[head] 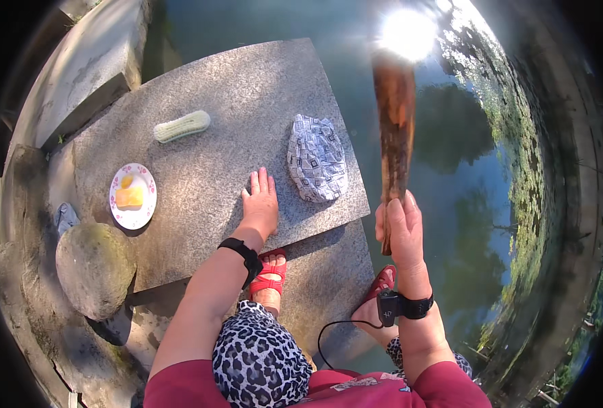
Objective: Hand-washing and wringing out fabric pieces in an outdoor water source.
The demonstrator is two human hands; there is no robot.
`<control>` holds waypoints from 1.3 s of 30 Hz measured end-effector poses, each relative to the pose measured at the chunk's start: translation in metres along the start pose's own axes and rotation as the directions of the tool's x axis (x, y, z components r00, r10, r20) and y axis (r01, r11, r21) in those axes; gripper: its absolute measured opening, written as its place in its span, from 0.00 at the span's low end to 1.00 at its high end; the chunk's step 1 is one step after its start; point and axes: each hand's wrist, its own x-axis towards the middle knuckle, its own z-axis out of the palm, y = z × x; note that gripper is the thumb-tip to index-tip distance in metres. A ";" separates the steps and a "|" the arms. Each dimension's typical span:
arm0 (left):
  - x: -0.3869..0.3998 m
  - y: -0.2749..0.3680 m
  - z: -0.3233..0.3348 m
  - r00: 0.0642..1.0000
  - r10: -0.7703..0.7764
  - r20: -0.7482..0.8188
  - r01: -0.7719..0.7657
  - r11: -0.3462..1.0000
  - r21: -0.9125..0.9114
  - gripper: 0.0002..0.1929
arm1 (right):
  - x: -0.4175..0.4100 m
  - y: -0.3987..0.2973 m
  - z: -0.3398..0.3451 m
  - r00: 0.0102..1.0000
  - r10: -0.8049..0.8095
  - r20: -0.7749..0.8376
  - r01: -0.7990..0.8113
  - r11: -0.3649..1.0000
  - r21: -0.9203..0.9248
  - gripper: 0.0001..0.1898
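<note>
My left hand (261, 204) rests palm down on a granite slab (220, 173), its fingers somewhat apart and nothing in them. In my right hand (404, 229) is the narrow end of a wooden bat (396, 117), held up over the water to the right of the slab. Sun glare hides part of the bat's far end. A bunched, patterned cloth (318, 158) lies between my hands, close to the slab's right edge. Farther left lies a pale scrubbing brush (182, 126), bristles up.
A floral-rimmed plate (133, 217) carries yellow-orange pieces, likely soap (129, 197). Beside it sits a rounded stone (95, 270), with a small grey cloth (66, 218) behind. Green water (449, 229) borders the slab. A lower stone step (327, 275) lies beneath my red sandals (268, 275).
</note>
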 end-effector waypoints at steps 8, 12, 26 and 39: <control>-0.001 -0.008 0.016 1.000 0.010 0.000 -0.010 1.000 0.022 0.71 | 0.024 -0.055 0.036 0.777 -0.598 -0.197 0.630 0.735 0.250 0.33; 0.003 0.011 -0.006 0.998 0.062 -0.028 -0.062 0.998 0.012 0.72 | -0.019 0.185 -0.003 0.961 0.263 -0.091 -0.250 0.673 -0.696 0.20; 0.003 0.000 0.009 0.994 0.059 -0.089 -0.061 0.998 -0.020 0.72 | 0.030 -0.129 -0.005 0.718 -0.681 -0.143 0.679 0.641 0.358 0.38; 0.001 -0.001 0.004 1.000 0.020 -0.020 -0.020 0.999 -0.029 0.72 | -0.006 0.052 -0.005 0.989 0.148 0.028 -0.143 0.979 -0.147 0.15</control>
